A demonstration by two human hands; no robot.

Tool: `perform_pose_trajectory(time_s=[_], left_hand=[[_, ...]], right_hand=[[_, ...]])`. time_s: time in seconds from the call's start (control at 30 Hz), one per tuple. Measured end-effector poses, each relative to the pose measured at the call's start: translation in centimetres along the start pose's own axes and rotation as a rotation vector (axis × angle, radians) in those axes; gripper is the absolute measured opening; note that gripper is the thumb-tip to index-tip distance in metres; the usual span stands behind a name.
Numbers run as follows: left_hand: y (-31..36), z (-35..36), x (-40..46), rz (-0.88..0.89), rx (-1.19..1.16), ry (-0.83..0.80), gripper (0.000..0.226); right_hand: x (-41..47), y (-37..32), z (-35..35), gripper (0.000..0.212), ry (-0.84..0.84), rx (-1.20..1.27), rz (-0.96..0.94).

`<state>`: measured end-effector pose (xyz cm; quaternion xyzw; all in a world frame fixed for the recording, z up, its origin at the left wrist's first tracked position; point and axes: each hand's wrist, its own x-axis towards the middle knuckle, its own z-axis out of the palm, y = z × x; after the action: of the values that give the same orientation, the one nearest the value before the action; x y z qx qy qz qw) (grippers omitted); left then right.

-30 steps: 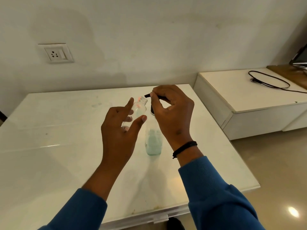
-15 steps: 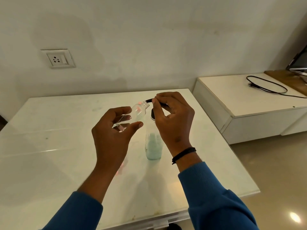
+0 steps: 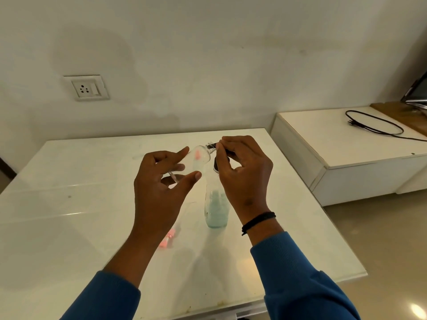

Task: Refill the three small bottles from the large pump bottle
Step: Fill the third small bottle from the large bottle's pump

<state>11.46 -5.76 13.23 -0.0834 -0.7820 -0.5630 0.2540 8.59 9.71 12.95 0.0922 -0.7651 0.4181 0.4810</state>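
My left hand [image 3: 161,185] grips a small clear bottle [image 3: 196,159], tilted with its threaded neck pointing right toward the black pump nozzle. The large pump bottle [image 3: 216,209] stands on the white table [image 3: 69,204], holding pale blue-green liquid in its lower part. My right hand [image 3: 242,172] rests on top of its black pump head, fingers curled over the nozzle, and hides most of the pump. The small bottle's mouth sits right at the nozzle tip. A small pink object [image 3: 167,240], perhaps a cap, lies on the table below my left wrist. No other small bottles show.
A wall socket [image 3: 86,88] sits on the wall behind the table. To the right stands a low white cabinet [image 3: 346,162] with a black cable [image 3: 374,123] on it and a screen's corner at the far edge. Floor lies between table and cabinet.
My left hand has tilted the small bottle further toward horizontal and brought its mouth up to the nozzle. The camera has tipped up a little. My right hand stays on the pump.
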Motion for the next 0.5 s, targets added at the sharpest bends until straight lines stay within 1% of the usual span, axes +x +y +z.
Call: perform_pose_trajectory(time_s=[0.1,0.2,0.3,0.5], left_hand=[[-0.01,-0.16,-0.07,0.023,0.01,-0.025,0.054],[0.06,-0.27,-0.31,0.0,-0.015,0.059,0.049],[-0.09,-0.43,-0.39,-0.073,-0.07,0.129,0.043],[-0.35,-0.57,-0.35,-0.106,-0.077,0.119,0.045]], right_hand=[[0.22,0.06,-0.04,0.008,-0.011,-0.016,-0.043],[0.46,0.02,0.07,0.011,-0.02,-0.031,-0.072],[0.52,0.08,0.09,0.006,-0.026,-0.02,-0.073],[0.37,0.08,0.21,0.008,-0.025,-0.008,-0.049]])
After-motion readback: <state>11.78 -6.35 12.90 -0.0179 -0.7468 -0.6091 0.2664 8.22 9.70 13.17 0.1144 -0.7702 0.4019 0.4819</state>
